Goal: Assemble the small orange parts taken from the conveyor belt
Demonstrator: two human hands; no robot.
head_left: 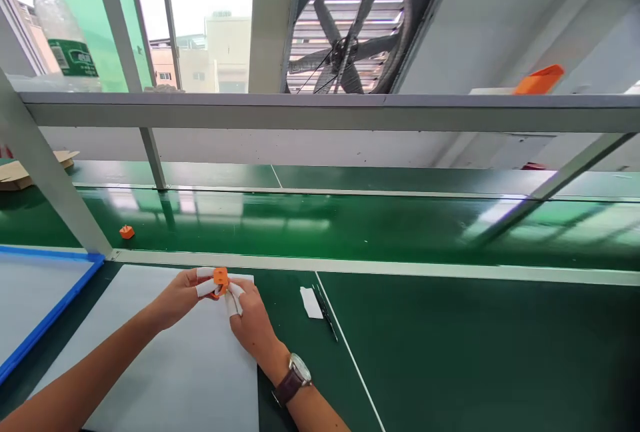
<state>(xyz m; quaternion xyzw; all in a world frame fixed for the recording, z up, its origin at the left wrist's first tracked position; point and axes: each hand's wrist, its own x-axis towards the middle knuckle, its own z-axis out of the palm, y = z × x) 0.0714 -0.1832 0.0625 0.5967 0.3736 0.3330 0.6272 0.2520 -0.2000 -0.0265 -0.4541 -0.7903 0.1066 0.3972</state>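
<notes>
Between my two hands is a small orange plastic part [221,277], held over the top edge of a white sheet [175,365] on the green bench. My left hand [183,295] pinches it from the left, white covers on some of its fingertips. From the right, the fingers of my right hand [250,319] close on the part's lower side, also with white fingertip covers. A watch with a dark strap [293,379] is on my right wrist. What exactly the part is, I cannot tell.
Another orange piece [127,232] lies beyond the pale bench rail. A blue-edged tray [50,315] is at the left. Right of the sheet are a white scrap [311,303] and a black pen [326,313]. A metal frame bar [320,112] crosses above, with a plastic bottle [65,32] behind.
</notes>
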